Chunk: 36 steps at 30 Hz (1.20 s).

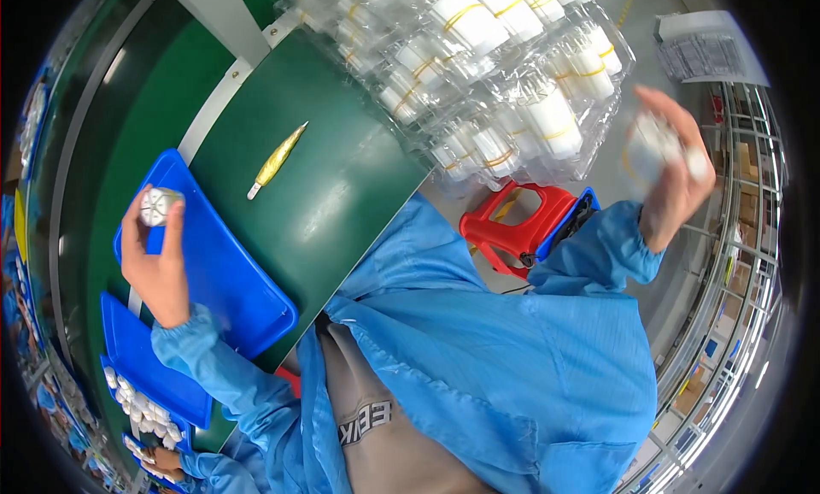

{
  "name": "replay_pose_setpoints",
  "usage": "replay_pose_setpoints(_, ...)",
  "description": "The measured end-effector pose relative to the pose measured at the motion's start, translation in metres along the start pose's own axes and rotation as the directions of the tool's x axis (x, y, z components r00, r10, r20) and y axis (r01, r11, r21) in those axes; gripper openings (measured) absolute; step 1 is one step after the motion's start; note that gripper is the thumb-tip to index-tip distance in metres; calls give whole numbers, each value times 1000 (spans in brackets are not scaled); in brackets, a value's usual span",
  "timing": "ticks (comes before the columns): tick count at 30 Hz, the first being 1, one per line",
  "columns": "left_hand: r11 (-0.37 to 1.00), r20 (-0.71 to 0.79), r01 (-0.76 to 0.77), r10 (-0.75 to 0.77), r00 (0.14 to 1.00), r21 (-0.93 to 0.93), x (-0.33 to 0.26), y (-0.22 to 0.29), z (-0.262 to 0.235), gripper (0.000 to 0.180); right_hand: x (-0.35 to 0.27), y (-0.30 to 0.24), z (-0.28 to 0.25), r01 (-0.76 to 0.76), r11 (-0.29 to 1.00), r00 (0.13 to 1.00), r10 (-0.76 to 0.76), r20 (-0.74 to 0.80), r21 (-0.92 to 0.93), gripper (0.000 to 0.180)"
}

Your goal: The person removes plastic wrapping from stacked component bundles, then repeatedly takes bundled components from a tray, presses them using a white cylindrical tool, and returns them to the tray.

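A slim yellow tool (278, 162) lies aslant on the green table (342, 195). A blue tray (224, 267) overlaps the table's left edge, a second tray (141, 340) beside it; clear packs (553, 122) crowd the far end.

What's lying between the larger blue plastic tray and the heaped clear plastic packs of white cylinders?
In the head view, a slim yellow pen-shaped tool lies there on the smooth green tabletop.
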<state>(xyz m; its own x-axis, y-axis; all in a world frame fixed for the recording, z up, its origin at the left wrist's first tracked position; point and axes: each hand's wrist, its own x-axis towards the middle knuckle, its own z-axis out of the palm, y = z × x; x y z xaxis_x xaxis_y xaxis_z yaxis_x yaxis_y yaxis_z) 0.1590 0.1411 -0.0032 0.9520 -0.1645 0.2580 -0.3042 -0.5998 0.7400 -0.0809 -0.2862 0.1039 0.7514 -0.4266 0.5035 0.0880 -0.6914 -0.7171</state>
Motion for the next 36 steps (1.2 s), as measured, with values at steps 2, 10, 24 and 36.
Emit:
replay_pose_setpoints(2,999,102,-32,32,994,-8,-17,41,9,39,16,17,9,-111,931,991,129,28,-346,25)
replay_pose_setpoints(10,961,319,-192,249,914,-199,-74,37,69,50,-10,-12,48,128,965,963,-65,-263,231,37)
replay_pose_setpoints(24,953,416,-119,230,880,-277,-97,19,78,52,-57,2,257,-291,394,892,-218,396,872,45)
replay_pose_setpoints(36,971,401,-73,162,902,-227,-99,13,79,64,-60,-5,260,-189,645,849,-271,453,740,38)
